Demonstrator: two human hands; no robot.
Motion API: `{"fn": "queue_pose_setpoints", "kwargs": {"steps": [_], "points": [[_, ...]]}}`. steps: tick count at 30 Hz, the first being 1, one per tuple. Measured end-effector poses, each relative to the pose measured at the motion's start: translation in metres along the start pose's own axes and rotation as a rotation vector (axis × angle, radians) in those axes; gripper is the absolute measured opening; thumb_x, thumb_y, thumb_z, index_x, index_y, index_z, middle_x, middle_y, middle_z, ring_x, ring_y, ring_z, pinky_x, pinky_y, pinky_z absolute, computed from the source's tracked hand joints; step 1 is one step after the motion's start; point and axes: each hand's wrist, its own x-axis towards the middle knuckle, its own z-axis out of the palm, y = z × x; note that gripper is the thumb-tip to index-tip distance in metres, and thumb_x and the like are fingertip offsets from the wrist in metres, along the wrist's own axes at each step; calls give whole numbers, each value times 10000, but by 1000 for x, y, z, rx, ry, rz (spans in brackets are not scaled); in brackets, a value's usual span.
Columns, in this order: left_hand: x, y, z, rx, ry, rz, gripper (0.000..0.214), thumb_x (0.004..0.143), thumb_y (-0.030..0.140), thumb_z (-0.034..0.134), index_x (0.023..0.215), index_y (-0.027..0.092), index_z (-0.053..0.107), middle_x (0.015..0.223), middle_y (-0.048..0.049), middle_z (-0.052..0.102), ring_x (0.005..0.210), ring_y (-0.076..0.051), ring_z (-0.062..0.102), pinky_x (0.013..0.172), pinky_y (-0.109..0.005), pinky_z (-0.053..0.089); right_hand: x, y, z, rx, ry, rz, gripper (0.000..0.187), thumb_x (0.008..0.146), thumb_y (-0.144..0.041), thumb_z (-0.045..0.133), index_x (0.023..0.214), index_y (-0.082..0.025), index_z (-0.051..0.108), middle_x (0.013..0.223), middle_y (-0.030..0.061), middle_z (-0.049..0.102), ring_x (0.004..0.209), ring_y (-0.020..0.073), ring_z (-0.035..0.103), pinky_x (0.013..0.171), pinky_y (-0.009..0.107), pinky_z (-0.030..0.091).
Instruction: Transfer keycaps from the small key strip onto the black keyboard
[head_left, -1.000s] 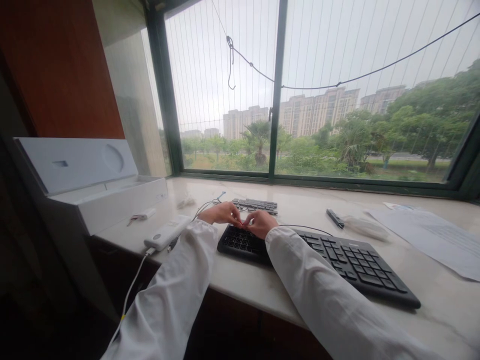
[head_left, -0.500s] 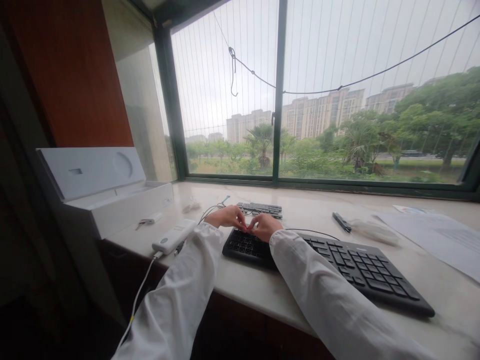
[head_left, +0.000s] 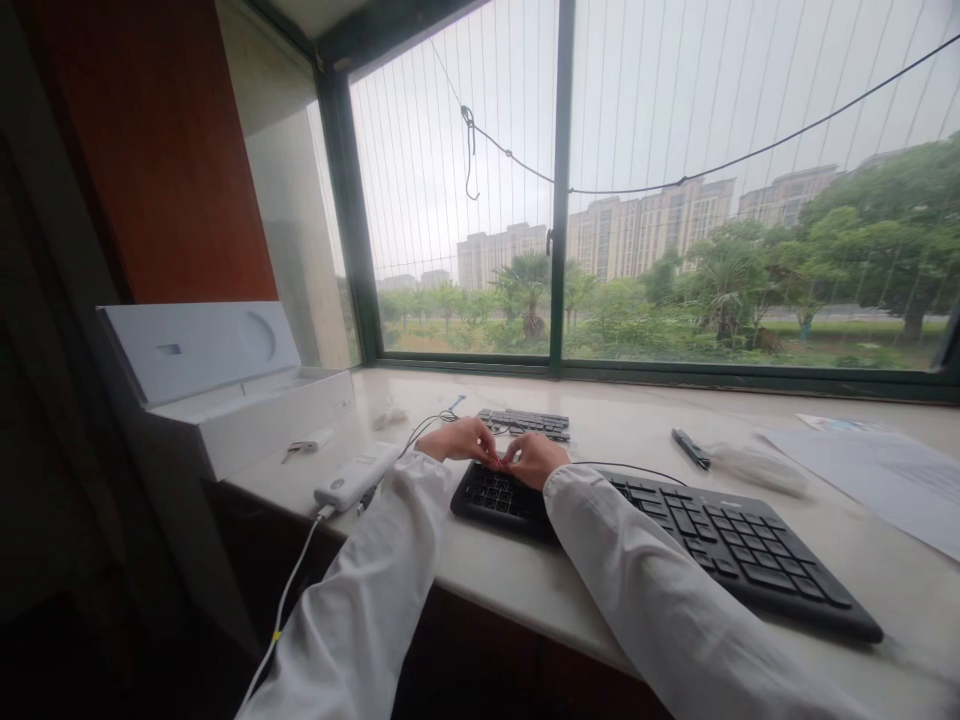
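Observation:
A black keyboard (head_left: 757, 540) lies at a slant on the pale stone ledge. Keycaps cover its right part, while its left end (head_left: 491, 492) shows a grid of bare key sockets. Over the far edge of that end, my left hand (head_left: 466, 440) and my right hand (head_left: 535, 460) meet, thumbs and fingers pinched together. A tiny reddish spot shows at the fingertips; what they hold, if anything, is too small to make out. Just behind the hands, loose black keycaps (head_left: 525, 423) lie in rows.
To the left are an open white box (head_left: 274, 430), a white power bank (head_left: 358, 476) with a white cable (head_left: 289, 570), and dark thin cords. A dark pen-like object (head_left: 691, 449), a clear plastic bag (head_left: 761, 472) and papers (head_left: 892, 475) lie right, below the window.
The view has shifted slightly, so everything sits a little further right and lower. Both hands keep their pinch over the same part of the keyboard.

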Motion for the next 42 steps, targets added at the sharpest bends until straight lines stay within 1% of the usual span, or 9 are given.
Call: {"fn": "queue_pose_setpoints", "kwargs": {"steps": [5,9,12,17,22,30,34,37,42], "points": [[-4,-9,8,-43,187,72,276,645,455,741,772,211,768,628,17,646,612,-102,525,574,-199,379,1,2,-3,75,43,-55,278,677,-536,668,796,-304,765,773,13,713,769,182,643,637,259,441],[1,-16,6,20,613,55,315,730,489,672,823,201,762,689,-14,677,630,-120,535,629,-227,397,4,10,-10,112,269,34,291,808,-468,557,928,-274,737,842,31,719,799,174,645,688,254,444],[4,-24,6,138,785,-49,350,807,506,584,815,200,753,669,-23,670,613,-131,544,630,-242,384,3,18,-14,-25,350,132,308,854,-452,493,958,-258,708,885,66,717,831,201,645,704,279,441],[6,-34,12,186,780,-262,486,903,531,390,754,204,719,693,-49,684,680,-176,597,644,-259,373,1,22,-16,-163,272,164,310,874,-440,457,957,-233,671,915,101,708,828,226,653,694,307,445],[8,-36,15,195,774,-473,420,863,529,455,740,176,647,697,-73,665,678,-195,591,594,-254,340,0,19,-16,-211,204,168,382,892,-472,404,914,-202,672,898,108,702,816,224,655,693,314,456],[7,-36,14,158,745,-500,574,903,555,327,505,189,523,556,-58,592,547,-168,539,544,-262,314,0,20,-16,-204,173,148,511,920,-487,305,821,-195,712,880,119,708,802,223,653,697,316,456],[7,-37,14,114,750,-563,648,897,604,269,476,189,536,587,-91,615,581,-188,559,563,-271,345,-3,15,-13,-204,145,-63,460,909,-503,346,978,-225,707,831,81,715,759,210,652,693,306,459],[8,-40,15,117,764,-573,622,907,556,281,506,182,577,624,-113,637,632,-209,579,591,-280,363,-7,10,-11,-214,100,-265,374,902,-398,393,1103,-282,686,801,44,723,729,189,655,698,287,458],[10,-41,17,123,770,-568,552,909,452,316,523,173,597,636,-120,651,623,-204,577,584,-276,364,-11,5,-13,-233,23,-340,350,822,-226,489,1073,-308,718,828,30,738,802,188,670,749,263,454]]}}
